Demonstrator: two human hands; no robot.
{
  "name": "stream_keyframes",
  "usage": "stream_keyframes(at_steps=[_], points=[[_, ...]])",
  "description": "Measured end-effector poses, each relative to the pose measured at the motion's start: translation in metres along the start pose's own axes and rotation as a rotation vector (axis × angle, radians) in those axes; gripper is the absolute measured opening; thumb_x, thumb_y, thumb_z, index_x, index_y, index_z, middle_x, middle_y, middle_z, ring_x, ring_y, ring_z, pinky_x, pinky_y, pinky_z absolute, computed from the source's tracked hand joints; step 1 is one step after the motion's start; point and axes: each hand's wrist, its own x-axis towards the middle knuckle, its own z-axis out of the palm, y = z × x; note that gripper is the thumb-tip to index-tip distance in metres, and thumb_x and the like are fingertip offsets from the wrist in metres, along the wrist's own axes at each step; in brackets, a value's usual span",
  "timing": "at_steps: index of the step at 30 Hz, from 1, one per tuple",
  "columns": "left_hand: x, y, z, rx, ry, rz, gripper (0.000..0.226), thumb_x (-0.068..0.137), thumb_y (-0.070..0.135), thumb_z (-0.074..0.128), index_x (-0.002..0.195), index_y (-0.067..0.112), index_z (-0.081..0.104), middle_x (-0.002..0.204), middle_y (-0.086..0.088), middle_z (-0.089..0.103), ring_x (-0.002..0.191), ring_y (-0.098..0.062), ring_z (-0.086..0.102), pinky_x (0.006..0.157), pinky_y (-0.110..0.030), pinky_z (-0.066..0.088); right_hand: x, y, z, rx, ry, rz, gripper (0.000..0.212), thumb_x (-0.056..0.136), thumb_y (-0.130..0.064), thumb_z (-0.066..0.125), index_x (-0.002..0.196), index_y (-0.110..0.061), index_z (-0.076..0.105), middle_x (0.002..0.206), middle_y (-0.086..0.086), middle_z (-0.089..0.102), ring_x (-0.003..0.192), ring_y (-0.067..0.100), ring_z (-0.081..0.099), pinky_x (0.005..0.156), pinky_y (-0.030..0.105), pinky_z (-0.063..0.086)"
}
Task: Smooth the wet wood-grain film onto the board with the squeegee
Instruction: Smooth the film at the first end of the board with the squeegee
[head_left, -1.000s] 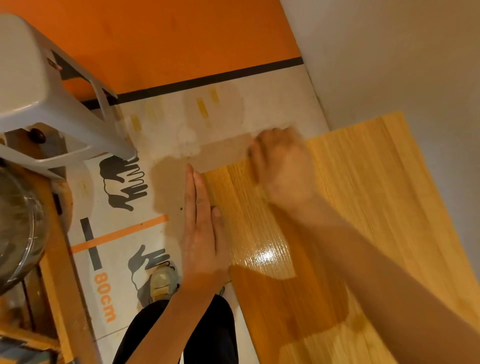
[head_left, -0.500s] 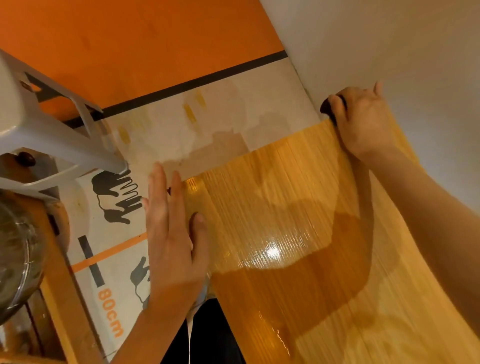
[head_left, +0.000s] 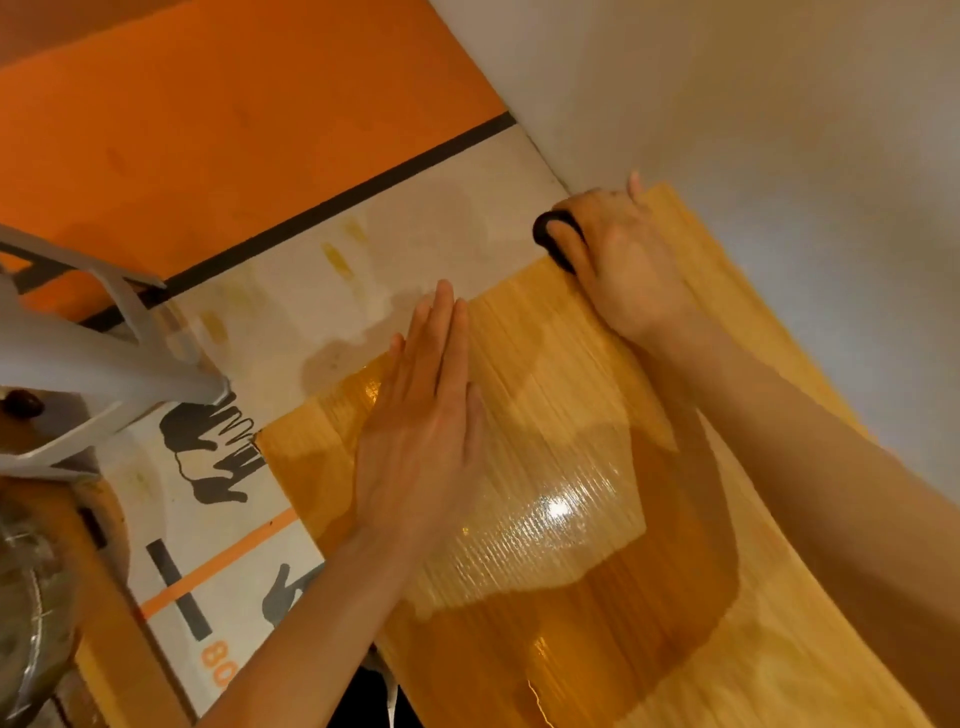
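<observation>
The board (head_left: 779, 623) with its glossy, wet wood-grain film (head_left: 561, 415) runs from the middle to the lower right. My left hand (head_left: 421, 415) lies flat on the film near its left edge, fingers straight and together, holding nothing. My right hand (head_left: 623, 260) is at the board's far top corner, next to the white wall. It is closed over a black squeegee (head_left: 550, 234), of which only a dark rounded end shows past the fingers.
A white plastic stool (head_left: 104, 353) stands at the left. Under the board lies a printed mat (head_left: 218, 519) with black hand marks and orange lines on an orange floor (head_left: 234, 130). A white wall (head_left: 779, 130) borders the board on the right. A metal bowl (head_left: 26, 597) sits far left.
My right hand with the squeegee swept from the film's top middle to the far right corner and stays there. My left hand moved from the left edge further onto the film.
</observation>
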Motion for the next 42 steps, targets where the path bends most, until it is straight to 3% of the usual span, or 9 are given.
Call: stream_keyframes(at_steps=[6, 10, 13, 20, 24, 28, 32, 37, 42], points=[[0.002, -0.005, 0.001, 0.046, -0.009, 0.085, 0.055, 0.109, 0.030, 0.038, 0.159, 0.010, 0.029, 0.169, -0.008, 0.020, 0.158, -0.021, 0.013, 0.128, -0.041, 0.017, 0.036, 0.043, -0.001, -0.091, 0.119, 0.407, 0.036, 0.106, -0.028, 0.031, 0.116, -0.005, 0.056, 0.116, 0.015, 0.060, 0.112, 0.032, 0.053, 0.121, 0.042, 0.015], [0.003, -0.007, 0.003, 0.050, -0.044, 0.107, 0.051, 0.109, 0.033, 0.036, 0.156, 0.013, 0.039, 0.167, -0.008, 0.027, 0.156, -0.021, 0.020, 0.129, -0.040, 0.014, 0.045, 0.038, 0.002, -0.074, 0.228, 0.629, 0.034, 0.107, -0.029, 0.025, 0.126, -0.012, 0.048, 0.113, 0.013, 0.063, 0.099, 0.034, 0.058, 0.084, 0.039, 0.039], [0.003, -0.006, 0.002, 0.010, 0.027, 0.103, 0.048, 0.107, 0.031, 0.043, 0.151, 0.012, 0.046, 0.163, -0.007, 0.036, 0.154, -0.021, 0.029, 0.128, -0.037, 0.015, 0.034, 0.045, -0.008, 0.045, 0.181, 0.729, 0.035, 0.107, -0.032, 0.025, 0.122, -0.014, 0.051, 0.112, 0.012, 0.065, 0.100, 0.035, 0.059, 0.086, 0.039, 0.040], [0.005, -0.012, 0.008, 0.013, 0.003, 0.087, 0.049, 0.106, 0.023, 0.052, 0.153, 0.016, 0.043, 0.166, -0.001, 0.031, 0.156, -0.022, 0.024, 0.129, -0.036, 0.009, -0.054, 0.059, -0.024, 0.008, 0.222, 0.845, 0.040, 0.104, -0.039, 0.030, 0.112, -0.011, 0.058, 0.106, 0.018, 0.067, 0.101, 0.037, 0.056, 0.089, 0.041, 0.033], [0.006, -0.006, 0.002, 0.006, -0.002, 0.086, 0.052, 0.104, 0.027, 0.046, 0.154, 0.013, 0.042, 0.166, -0.004, 0.030, 0.155, -0.024, 0.026, 0.127, -0.050, 0.019, -0.020, 0.048, -0.017, -0.066, 0.137, 0.747, 0.052, 0.100, -0.054, 0.035, 0.119, -0.009, 0.054, 0.116, 0.016, 0.062, 0.107, 0.035, 0.054, 0.089, 0.040, 0.035], [0.005, -0.004, -0.001, 0.010, -0.024, 0.104, 0.052, 0.105, 0.026, 0.044, 0.156, 0.012, 0.039, 0.167, -0.004, 0.026, 0.156, -0.022, 0.021, 0.127, -0.050, 0.018, 0.000, 0.051, -0.013, -0.032, 0.088, 0.657, 0.046, 0.103, -0.047, 0.033, 0.123, -0.009, 0.050, 0.114, 0.014, 0.061, 0.102, 0.033, 0.057, 0.076, 0.037, 0.034], [0.005, -0.004, -0.002, 0.031, -0.031, 0.111, 0.053, 0.105, 0.029, 0.044, 0.156, 0.013, 0.038, 0.167, -0.004, 0.026, 0.157, -0.021, 0.019, 0.128, -0.048, 0.017, -0.077, 0.066, -0.023, 0.039, 0.194, 0.686, 0.039, 0.104, -0.041, 0.036, 0.117, -0.009, 0.054, 0.103, 0.015, 0.063, 0.090, 0.035, 0.057, 0.067, 0.035, 0.033], [0.005, -0.004, -0.002, 0.039, -0.021, 0.123, 0.054, 0.106, 0.029, 0.042, 0.156, 0.011, 0.038, 0.167, -0.005, 0.026, 0.157, -0.020, 0.018, 0.129, -0.038, 0.008, -0.187, 0.076, -0.049, 0.004, 0.210, 0.884, 0.035, 0.104, -0.035, 0.039, 0.120, -0.010, 0.057, 0.106, 0.020, 0.063, 0.095, 0.040, 0.055, 0.073, 0.037, 0.032], [0.006, -0.005, -0.001, 0.031, -0.024, 0.120, 0.053, 0.105, 0.026, 0.041, 0.155, 0.007, 0.039, 0.167, -0.009, 0.026, 0.157, -0.025, 0.019, 0.128, -0.049, 0.015, -0.144, 0.065, -0.039, -0.024, 0.202, 0.941, 0.034, 0.105, -0.031, 0.036, 0.121, -0.008, 0.056, 0.110, 0.020, 0.063, 0.100, 0.039, 0.054, 0.077, 0.039, 0.035]])
